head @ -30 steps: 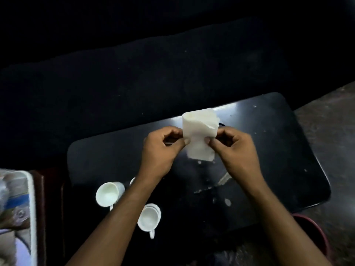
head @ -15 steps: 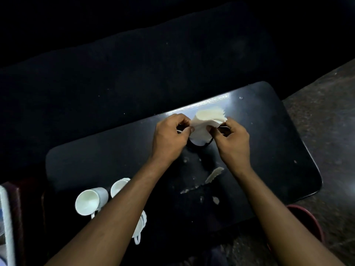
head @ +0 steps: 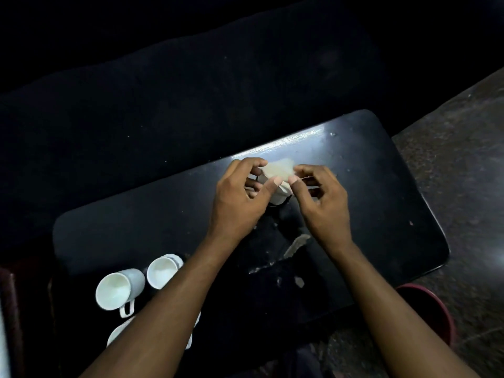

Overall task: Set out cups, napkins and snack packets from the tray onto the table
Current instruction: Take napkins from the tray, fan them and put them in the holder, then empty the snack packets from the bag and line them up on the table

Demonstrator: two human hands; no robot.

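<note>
Over the middle of the black table (head: 381,214), my left hand (head: 240,197) and my right hand (head: 321,200) both pinch a folded white napkin (head: 278,171) between thumb and fingers. The napkin is low, close to the tabletop, and blurred. A small white object shows just under it, mostly hidden by my fingers; I cannot tell what it is. Near the table's front left, three white cups lie on their sides: one (head: 117,289) at far left, one (head: 163,271) beside it, and a third (head: 117,334) largely hidden under my left forearm.
A dark sofa (head: 191,91) runs behind the table. A reddish bucket rim (head: 436,304) sits on the floor at the right front corner. Scratches and pale chips mark the tabletop near its centre. A sliver of the tray edge (head: 2,350) shows at far left.
Both hands carried the napkin away from me and down towards the tabletop. It stood upright and broad a second ago; now it lies low and bunched between the fingers.
</note>
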